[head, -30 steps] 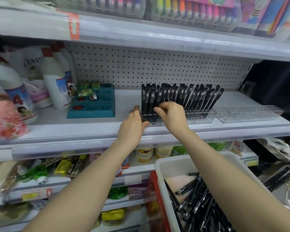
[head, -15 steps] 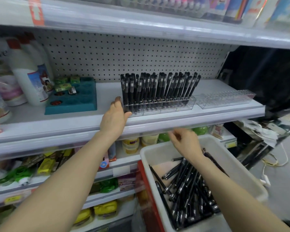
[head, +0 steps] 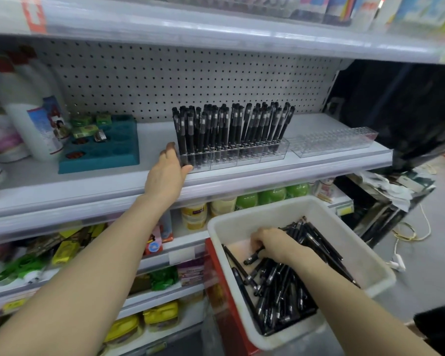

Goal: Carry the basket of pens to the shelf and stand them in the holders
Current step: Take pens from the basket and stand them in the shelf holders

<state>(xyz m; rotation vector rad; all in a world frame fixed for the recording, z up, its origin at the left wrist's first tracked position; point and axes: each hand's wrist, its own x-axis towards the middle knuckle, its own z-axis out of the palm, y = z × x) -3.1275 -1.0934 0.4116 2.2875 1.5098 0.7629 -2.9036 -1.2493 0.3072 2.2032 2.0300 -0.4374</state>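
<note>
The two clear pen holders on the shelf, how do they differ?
The left holder is packed with standing black pens; the right holder stands empty. The left hand touches the left holder's end; nothing touches the right holder. Both are clear plastic on one shelf.

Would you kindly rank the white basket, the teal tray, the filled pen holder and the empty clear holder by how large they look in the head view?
1. white basket, though it is nearest the camera, which enlarges it
2. filled pen holder and teal tray: they look alike, so not ranked
3. empty clear holder
</note>
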